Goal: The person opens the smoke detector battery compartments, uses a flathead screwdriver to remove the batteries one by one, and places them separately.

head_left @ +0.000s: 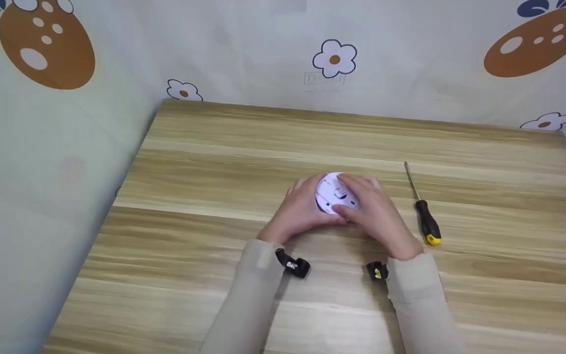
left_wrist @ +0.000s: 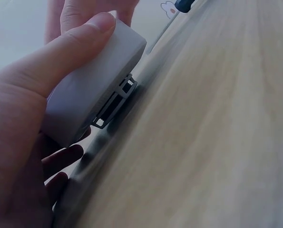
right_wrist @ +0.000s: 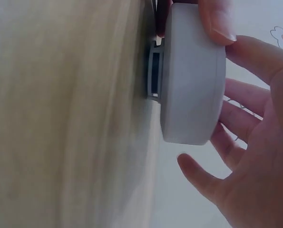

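A round white smoke detector is held just over the table, its flat back turned up. My left hand grips its side; the left thumb lies along the white rim in the left wrist view. A slotted vent ring faces down towards the wood in the right wrist view. Over the back of the detector, my right hand touches with its fingertips. The right wrist view shows the right thumb apart from the rim. Part of the back is hidden beneath the right fingers.
To the right of the hands lies a screwdriver with a black and yellow handle, its shaft pointing to the back. The wood-grain table meets a patterned wall covering at the back and left.
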`<state>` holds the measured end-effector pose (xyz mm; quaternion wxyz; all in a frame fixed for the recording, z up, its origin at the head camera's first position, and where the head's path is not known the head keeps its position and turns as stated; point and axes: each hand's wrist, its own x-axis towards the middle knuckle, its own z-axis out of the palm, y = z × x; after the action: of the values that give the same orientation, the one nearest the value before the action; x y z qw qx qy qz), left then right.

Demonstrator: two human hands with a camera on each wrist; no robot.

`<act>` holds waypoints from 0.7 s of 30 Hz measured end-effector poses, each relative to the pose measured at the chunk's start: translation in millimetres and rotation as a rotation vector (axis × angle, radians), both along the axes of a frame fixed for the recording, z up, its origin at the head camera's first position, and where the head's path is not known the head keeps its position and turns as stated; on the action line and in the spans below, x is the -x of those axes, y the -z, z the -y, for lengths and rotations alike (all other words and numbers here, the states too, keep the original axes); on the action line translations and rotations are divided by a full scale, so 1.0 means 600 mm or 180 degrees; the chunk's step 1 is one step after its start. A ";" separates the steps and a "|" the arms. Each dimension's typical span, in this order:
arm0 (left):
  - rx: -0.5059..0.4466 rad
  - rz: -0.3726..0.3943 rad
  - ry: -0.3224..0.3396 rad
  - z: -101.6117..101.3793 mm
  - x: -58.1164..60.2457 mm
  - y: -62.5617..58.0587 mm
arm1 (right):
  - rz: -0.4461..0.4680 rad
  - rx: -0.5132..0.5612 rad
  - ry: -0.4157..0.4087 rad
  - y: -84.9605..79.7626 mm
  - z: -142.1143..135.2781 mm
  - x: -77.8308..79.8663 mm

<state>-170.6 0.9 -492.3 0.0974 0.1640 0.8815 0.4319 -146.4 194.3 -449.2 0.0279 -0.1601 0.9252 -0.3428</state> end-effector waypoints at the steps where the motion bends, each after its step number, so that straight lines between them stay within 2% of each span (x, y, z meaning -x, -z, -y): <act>1: -0.0009 0.0006 -0.0010 0.000 0.000 0.000 | -0.0045 -0.0056 0.0017 -0.002 0.002 -0.001; 7: -0.0072 0.0022 -0.0080 0.000 0.000 0.002 | -0.0110 -0.0260 0.0305 -0.012 0.013 -0.007; 13: -0.0080 -0.0019 -0.0065 0.000 -0.001 0.002 | 0.0136 -0.0316 0.0600 -0.016 0.017 -0.010; 21: -0.0052 -0.0087 -0.0023 0.001 -0.002 0.001 | 0.0431 -0.0339 0.0789 -0.020 0.016 -0.008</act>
<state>-169.4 0.5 -492.8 0.0824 0.1675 0.8798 0.4371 -141.5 184.6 -437.3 0.0562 -0.0194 0.9508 -0.3042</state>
